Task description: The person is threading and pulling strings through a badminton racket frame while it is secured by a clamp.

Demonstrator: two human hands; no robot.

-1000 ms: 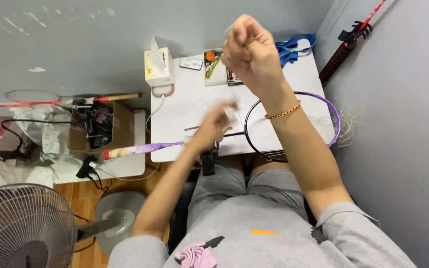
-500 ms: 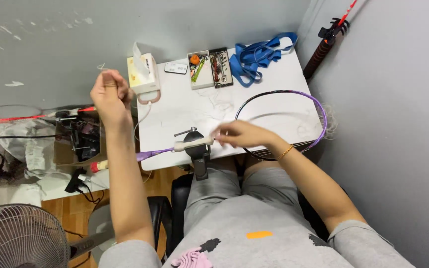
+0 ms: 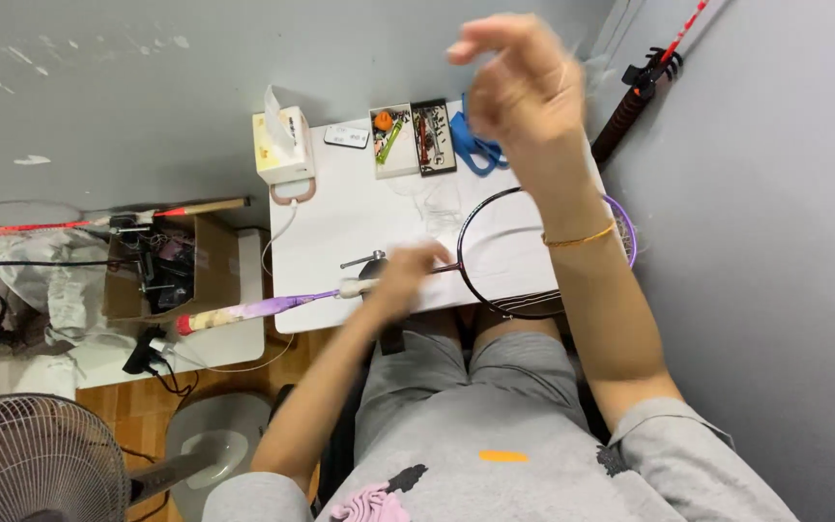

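White table (image 3: 359, 208), left hand (image 3: 405, 275) on racket (image 3: 495, 256), right hand (image 3: 524, 87) raised, half-open.

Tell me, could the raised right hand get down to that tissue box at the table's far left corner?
Probably yes. The right hand is lifted above the white table, and nothing stands between it and the tissue box; the left hand stays low by the racket.

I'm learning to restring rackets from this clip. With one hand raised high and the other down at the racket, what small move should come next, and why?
Probably bring the raised right hand back down toward the racket frame. It is up and blurred above the white table, its fingers loosely curled; any string in it is too fine to see. The left hand rests at the throat by the clamp, so the racket looks steadied.
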